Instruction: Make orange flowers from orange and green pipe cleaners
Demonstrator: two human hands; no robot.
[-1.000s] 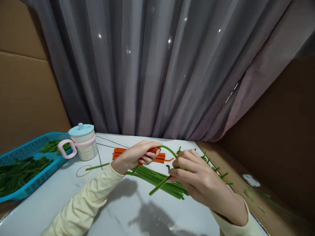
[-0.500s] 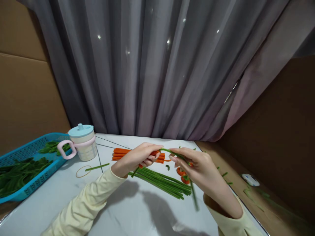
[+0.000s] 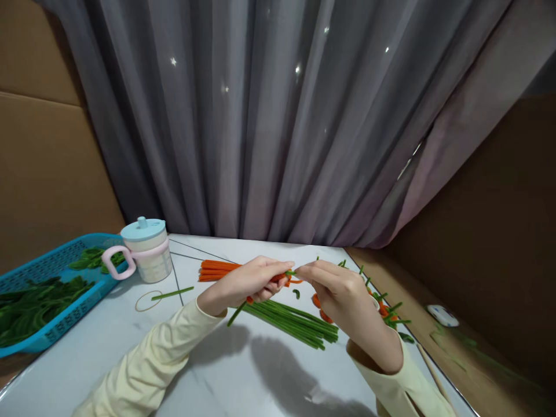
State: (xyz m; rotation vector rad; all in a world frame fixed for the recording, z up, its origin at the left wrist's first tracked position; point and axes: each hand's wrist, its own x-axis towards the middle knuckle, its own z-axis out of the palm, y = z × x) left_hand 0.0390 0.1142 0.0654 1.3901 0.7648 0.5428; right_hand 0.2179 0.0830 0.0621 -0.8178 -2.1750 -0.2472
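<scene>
My left hand [image 3: 264, 279] is closed around a piece of orange carrot [image 3: 249, 300] and a green stem [image 3: 236, 314], whose end sticks out below the palm. At its fingertips a short green bit [image 3: 291, 272] shows, and my right hand [image 3: 341, 286] pinches right beside it. The right fingers hide most of what they hold. Behind the left hand lies a bundle of carrot sticks [image 3: 215, 270]. Below both hands a row of long green stems [image 3: 291, 324] rests on the white table [image 3: 217, 370].
At left stand a blue basket [image 3: 56, 325] of green leaves and a lidded cup [image 3: 150, 255] with a pink handle. Near them lie a rubber band [image 3: 142, 307] and a loose stem [image 3: 178, 292]. Carrot-and-green pieces [image 3: 388, 313] and a wooden stick [image 3: 434, 373] are at right.
The long stem that bent down from my right hand no longer shows there. My right hand has turned, with its fingertips drawn together close to the left ones. The left hand barely moved.
</scene>
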